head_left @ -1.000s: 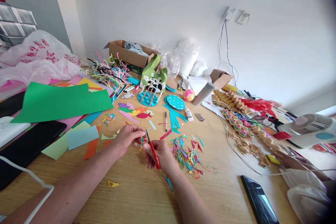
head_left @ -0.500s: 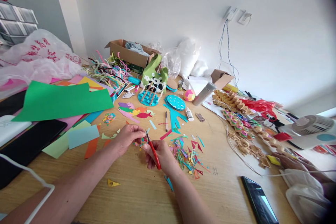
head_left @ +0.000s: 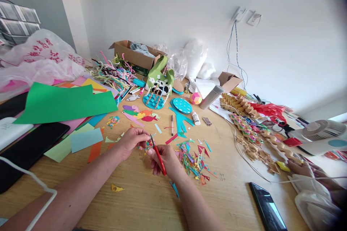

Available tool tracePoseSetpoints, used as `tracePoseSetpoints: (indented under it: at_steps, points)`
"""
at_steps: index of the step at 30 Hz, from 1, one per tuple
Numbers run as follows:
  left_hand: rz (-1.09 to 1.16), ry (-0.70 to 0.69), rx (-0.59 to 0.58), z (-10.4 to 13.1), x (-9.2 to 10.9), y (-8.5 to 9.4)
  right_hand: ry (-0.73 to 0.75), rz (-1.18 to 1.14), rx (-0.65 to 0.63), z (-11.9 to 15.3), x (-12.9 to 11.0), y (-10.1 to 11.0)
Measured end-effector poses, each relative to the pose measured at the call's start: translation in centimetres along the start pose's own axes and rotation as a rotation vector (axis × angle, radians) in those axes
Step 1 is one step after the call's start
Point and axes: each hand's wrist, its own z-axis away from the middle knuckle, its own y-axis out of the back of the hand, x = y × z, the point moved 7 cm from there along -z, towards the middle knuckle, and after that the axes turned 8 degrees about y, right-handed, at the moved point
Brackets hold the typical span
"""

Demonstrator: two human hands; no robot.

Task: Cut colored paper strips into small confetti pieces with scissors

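A pair of red-handled scissors (head_left: 158, 154) is gripped in the right hand (head_left: 167, 159), the fingers wrapped about the handles, and the blades are pointed up and toward the left. The tips are held just beside the left hand (head_left: 132, 140), whose thumb and forefinger are pinched together; whether a bit of paper is caught between them cannot be told at this size. Both hands are held above the table (head_left: 141, 198), and small coloured bits (head_left: 142, 148) can be seen scattered below and between them. To the right of the right hand, a loose heap of paper scraps (head_left: 193, 162) is spread, while a yellow scrap (head_left: 117, 188) is left on its own below the left wrist. Beyond the hands, paper fish (head_left: 149, 118) are laid in an overlapping group, with a pen (head_left: 171, 124) set to their right and round blue discs (head_left: 182, 105) stacked farther back. On the left, a pale blue sheet (head_left: 86, 140) is placed partly over a light green one, and a large green sheet (head_left: 67, 103) is spread over other coloured papers.
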Motion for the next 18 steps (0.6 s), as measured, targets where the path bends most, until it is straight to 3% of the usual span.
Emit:
tracePoseSetpoints:
  at_steps: [11, 18]
  points:
    - [-0.020, -0.005, -0.035, -0.04, 0.04, -0.07, -0.006, -0.009, 0.011, -0.01, 0.15, 0.20]
    - [-0.054, -0.005, 0.038, 0.28, 0.64, -0.11, -0.018, 0.009, 0.011, 0.07, 0.23, 0.15]
